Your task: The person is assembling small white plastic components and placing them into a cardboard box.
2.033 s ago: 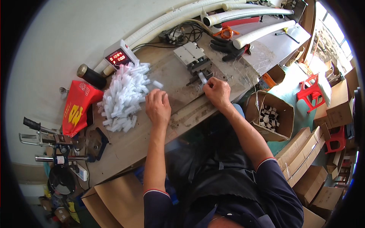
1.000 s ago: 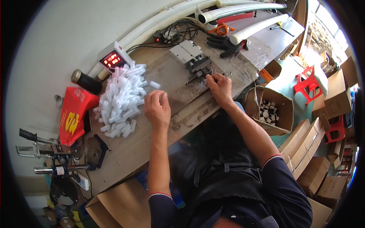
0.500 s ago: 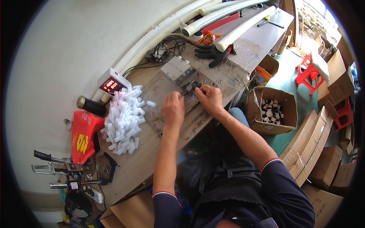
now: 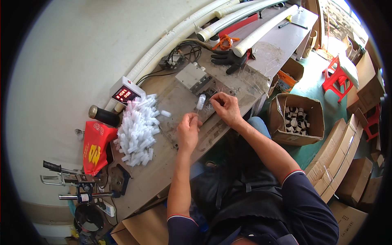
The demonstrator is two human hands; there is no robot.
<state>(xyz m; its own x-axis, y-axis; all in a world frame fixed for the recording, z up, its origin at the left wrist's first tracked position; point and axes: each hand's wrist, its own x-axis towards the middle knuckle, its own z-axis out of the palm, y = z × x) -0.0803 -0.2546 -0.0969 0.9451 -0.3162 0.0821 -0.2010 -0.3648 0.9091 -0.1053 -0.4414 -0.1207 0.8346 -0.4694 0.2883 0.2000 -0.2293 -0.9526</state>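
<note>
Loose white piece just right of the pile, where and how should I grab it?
Probably pinch the loose white piece across its middle, by its long sides, coming from above and the right. It lies on its side, lengthwise roughly left to right, and the white pile sits just to its left. The left hand is the nearer one.

Layout of the workbench (image 4: 141, 179). On its left lies a pile of small brushes (image 4: 136, 134), with a digital counter (image 4: 125, 94) behind and a bag (image 4: 96, 145) to the left. One separate brush (image 4: 201, 101) is between the left hand (image 4: 188, 128) and the metal fixture (image 4: 192, 76); the right hand (image 4: 226, 108) is beside it. Behind the right hand lies a glove (image 4: 228, 60). Right of the bench, a carton (image 4: 295, 139) contains short pieces (image 4: 297, 120).
</note>
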